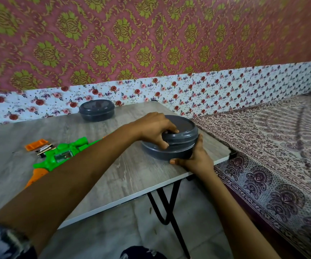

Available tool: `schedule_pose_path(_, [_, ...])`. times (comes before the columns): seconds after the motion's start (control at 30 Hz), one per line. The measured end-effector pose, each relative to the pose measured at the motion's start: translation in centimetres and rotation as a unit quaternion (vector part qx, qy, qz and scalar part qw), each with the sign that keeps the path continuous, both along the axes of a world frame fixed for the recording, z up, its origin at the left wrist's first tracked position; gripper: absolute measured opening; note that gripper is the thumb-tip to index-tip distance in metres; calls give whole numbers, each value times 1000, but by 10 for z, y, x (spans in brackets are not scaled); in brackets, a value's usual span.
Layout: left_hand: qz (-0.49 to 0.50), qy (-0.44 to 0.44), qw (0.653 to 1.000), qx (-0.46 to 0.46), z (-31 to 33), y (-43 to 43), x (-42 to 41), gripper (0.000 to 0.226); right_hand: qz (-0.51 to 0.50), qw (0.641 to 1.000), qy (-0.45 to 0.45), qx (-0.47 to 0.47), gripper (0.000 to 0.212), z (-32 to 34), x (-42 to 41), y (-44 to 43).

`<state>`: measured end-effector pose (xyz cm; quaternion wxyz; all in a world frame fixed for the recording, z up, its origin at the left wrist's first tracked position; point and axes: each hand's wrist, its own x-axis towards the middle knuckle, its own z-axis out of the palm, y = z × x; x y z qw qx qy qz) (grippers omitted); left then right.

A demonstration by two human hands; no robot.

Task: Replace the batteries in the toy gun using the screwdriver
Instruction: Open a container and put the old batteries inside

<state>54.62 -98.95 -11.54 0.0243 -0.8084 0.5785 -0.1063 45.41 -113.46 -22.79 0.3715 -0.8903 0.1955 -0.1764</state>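
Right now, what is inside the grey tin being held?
Its contents cannot be seen: the lid covers the grey tin, left hand gripping the lid, right hand holding its side.

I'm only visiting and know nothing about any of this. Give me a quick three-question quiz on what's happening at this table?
1. True or false: the left hand and right hand both grip the nearer grey tin.
2. The toy gun lies: A) left of that tin, B) on top of that tin, C) in the right hand.
3. How many round grey tins stand on the table?
Key: 1 true; 2 A; 3 two.
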Motion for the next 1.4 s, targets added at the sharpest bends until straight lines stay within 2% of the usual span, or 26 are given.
schedule_pose_path(0.07, [3,37,998,-41,5,4,4,46,2,1000,0,3,138,-1,0,-1])
schedule_pose_path(0.17, [9,99,983,-155,11,12,12,38,16,999,3,35,140,2,0,-3])
schedule_pose_path(0.27, [59,150,950,-267,15,16,33,41,50,989,-23,138,138,12,1,-9])
schedule_pose_path(0.33, [84,186,916,-347,15,14,49,42,41,977,-58,199,126,20,5,-14])
schedule_pose_path(0.43, [132,274,823,-480,10,8,75,38,24,963,-125,238,99,26,13,-19])
schedule_pose_path(0.53, [219,330,729,-559,-5,-1,110,28,19,955,-138,262,81,21,25,-22])
schedule_pose_path(0.63, [302,417,602,-611,-25,-5,142,30,2,950,-153,272,59,15,35,-25])
schedule_pose_path(0.67, [313,441,569,-620,-31,-6,150,34,-4,950,-160,269,54,14,38,-27])
schedule_pose_path(0.77, [319,502,520,-613,-48,-6,165,36,-20,950,-177,256,47,11,42,-29])
schedule_pose_path(0.9, [348,523,511,-587,-61,-6,176,42,-20,951,-195,240,39,9,47,-29])
schedule_pose_path(1.07, [423,517,537,-515,-61,-6,184,38,-29,951,-195,239,43,7,48,-28])
schedule_pose_path(1.17, [445,504,560,-484,-63,-2,184,35,-32,951,-194,239,44,8,48,-27])
schedule_pose_path(1.4, [422,464,630,-458,-50,20,156,28,-25,949,-189,252,45,10,45,-26])
